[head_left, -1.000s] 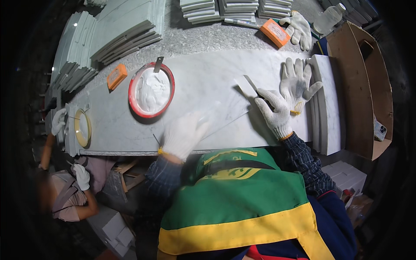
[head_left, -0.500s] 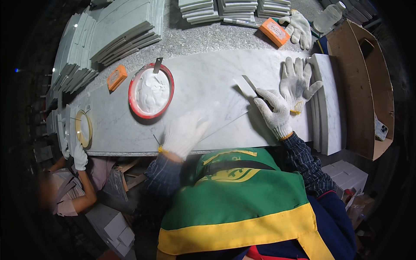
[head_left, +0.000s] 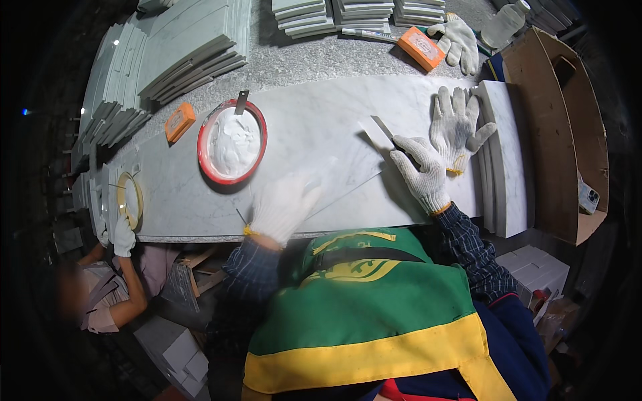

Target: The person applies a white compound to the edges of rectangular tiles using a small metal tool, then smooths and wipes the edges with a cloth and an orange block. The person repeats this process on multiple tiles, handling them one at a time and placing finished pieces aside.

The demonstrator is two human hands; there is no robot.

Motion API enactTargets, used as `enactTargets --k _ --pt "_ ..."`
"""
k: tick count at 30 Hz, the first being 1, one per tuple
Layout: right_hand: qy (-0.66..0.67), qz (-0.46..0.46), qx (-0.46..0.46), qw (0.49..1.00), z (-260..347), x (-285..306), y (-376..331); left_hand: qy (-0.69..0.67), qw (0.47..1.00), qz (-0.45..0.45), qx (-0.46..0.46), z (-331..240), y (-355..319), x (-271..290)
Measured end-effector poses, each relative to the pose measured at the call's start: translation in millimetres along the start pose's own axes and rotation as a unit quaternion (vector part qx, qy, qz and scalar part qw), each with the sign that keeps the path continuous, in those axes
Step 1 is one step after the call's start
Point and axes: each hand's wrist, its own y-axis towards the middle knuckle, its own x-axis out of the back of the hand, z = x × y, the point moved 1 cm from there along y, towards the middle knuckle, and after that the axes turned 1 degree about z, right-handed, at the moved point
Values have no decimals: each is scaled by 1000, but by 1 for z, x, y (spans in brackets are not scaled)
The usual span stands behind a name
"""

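Right hand (head_left: 420, 175), gloved, is clamped on a putty knife (head_left: 378, 131), blade flat on the white marble slab (head_left: 314, 120) lying across the bench. Left hand (head_left: 284, 206), gloved, rests open and flat on the slab, blurred. Recommended: keep blade low, pressure even, slab steadied. Slab surface pale, grey-veined.

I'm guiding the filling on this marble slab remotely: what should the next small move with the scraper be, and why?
Probably draw the scraper blade along the marble slab toward the body. The right hand holds it tilted with its edge on the stone, the left hand lies flat as a brace, and the red-rimmed tub of white paste sits further left, apart from the blade.
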Motion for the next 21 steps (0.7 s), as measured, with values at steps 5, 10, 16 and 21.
enactTargets --k 5,10,16,21 --pt "-7 26 -15 1000 1 2 -1 -8 1000 -9 -12 1 0 -1" --pt "-5 13 -1 1000 0 0 0 -8 999 -26 -28 1 -1 -2" --pt "-11 -5 13 1000 1 -1 1 -18 999 -35 -27 1 -2 -5" --pt "-9 7 -9 1000 2 0 1 1 1000 -23 -16 0 -1 -8"
